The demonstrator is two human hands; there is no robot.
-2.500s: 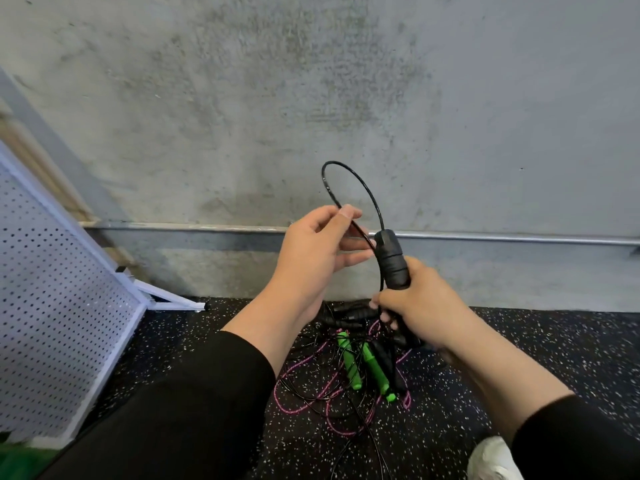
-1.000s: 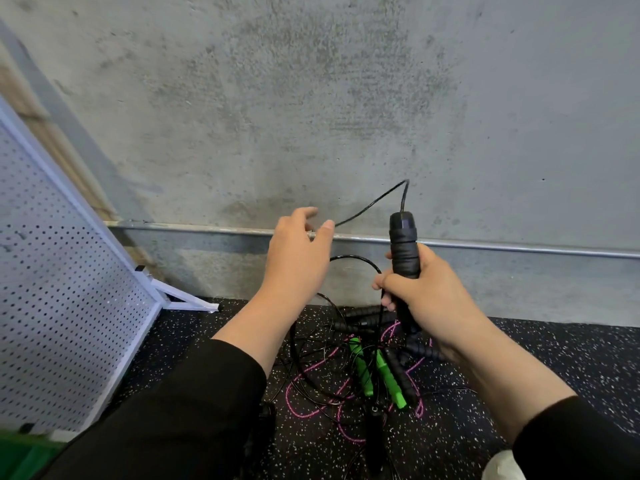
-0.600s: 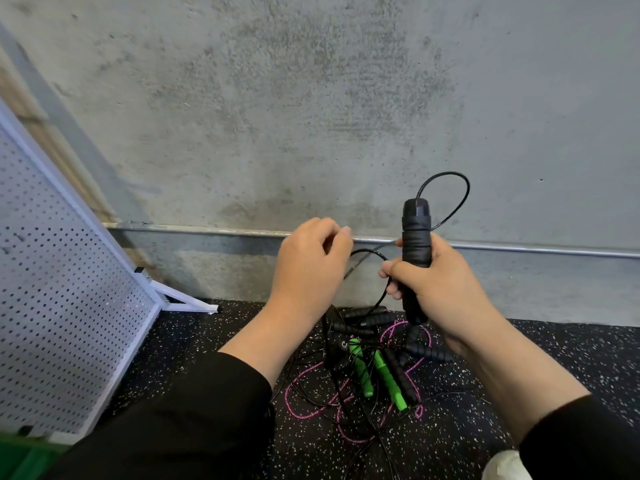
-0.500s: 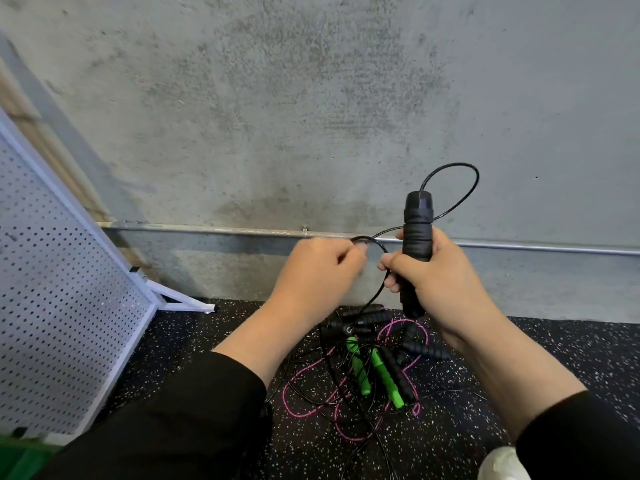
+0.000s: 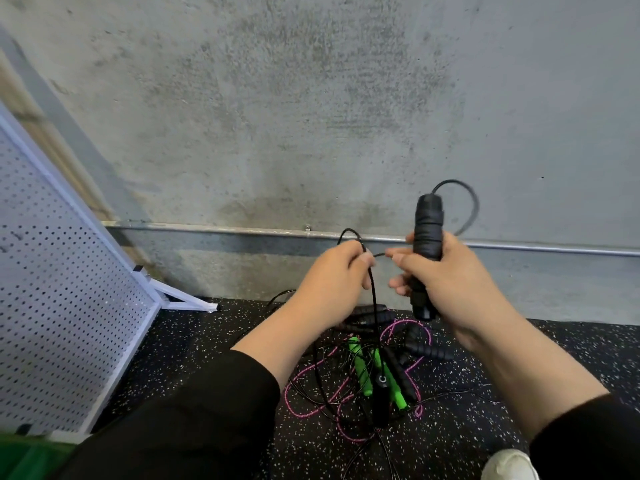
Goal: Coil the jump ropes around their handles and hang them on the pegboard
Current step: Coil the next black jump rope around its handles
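Note:
My right hand (image 5: 446,275) grips a black jump-rope handle (image 5: 427,230) upright in front of the wall. Its thin black cord (image 5: 472,209) loops out of the handle's top and curves back down behind it. My left hand (image 5: 332,282) pinches the same cord (image 5: 372,292) just left of the handle, and the cord hangs from there to the floor. Below my hands lies a tangled pile of ropes: green handles (image 5: 360,365), black handles (image 5: 427,351), a pink cord (image 5: 304,393). The white pegboard (image 5: 59,299) leans at the left.
A grey concrete wall (image 5: 311,116) with a metal conduit (image 5: 554,249) along its base stands close ahead. The floor is black speckled rubber (image 5: 485,427). A white shoe (image 5: 509,465) shows at the bottom right, something green (image 5: 20,462) at the bottom left.
My left hand has come in from the left with the cord and now sits right beside the handle. The right hand has kept the handle upright and drifted slightly right.

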